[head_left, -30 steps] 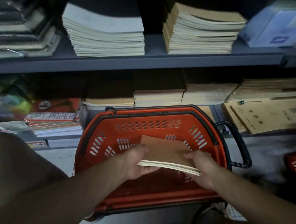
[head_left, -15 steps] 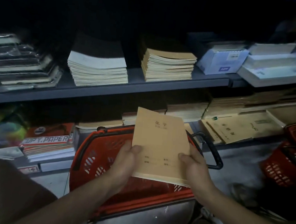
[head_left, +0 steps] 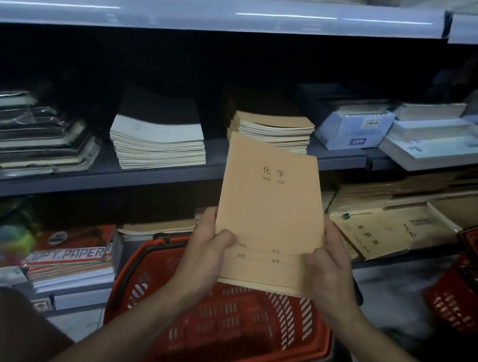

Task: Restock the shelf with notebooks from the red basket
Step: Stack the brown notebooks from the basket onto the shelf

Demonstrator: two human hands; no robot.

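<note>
The brown notebooks point(head_left: 269, 213) are higher now than they were half a second ago, and they look bigger and closer. They have come up over the red basket point(head_left: 218, 324) and their top edge now covers the front of the tan stack point(head_left: 272, 128) on the middle shelf point(head_left: 156, 178). A second ago they lay flat and low inside the basket. Now they stand up, with the cover facing the person (it has two printed signs and the letters "hua xue").

The left hand point(head_left: 207, 259) has a tight grip on the lower left edge, with the thumb on the cover and the fingers behind. The right hand point(head_left: 331, 265) does the same on the lower right edge. Both grips are closed on the notebooks.

There are two hands. I can see two or three covers in the bunch, since one corner pokes out behind the top and thin edges show at the bottom, but I cannot count them for sure. There are two red baskets: the one under the hands and another basket point(head_left: 466, 290) at the right edge. On the middle shelf there is one white stack point(head_left: 156, 146) and one tan stack next to it. To the left sits a dark wrapped pile point(head_left: 32, 134), and to the right two pale boxes point(head_left: 356, 128). A copy paper pack point(head_left: 70, 252) lies low on the left.
</note>
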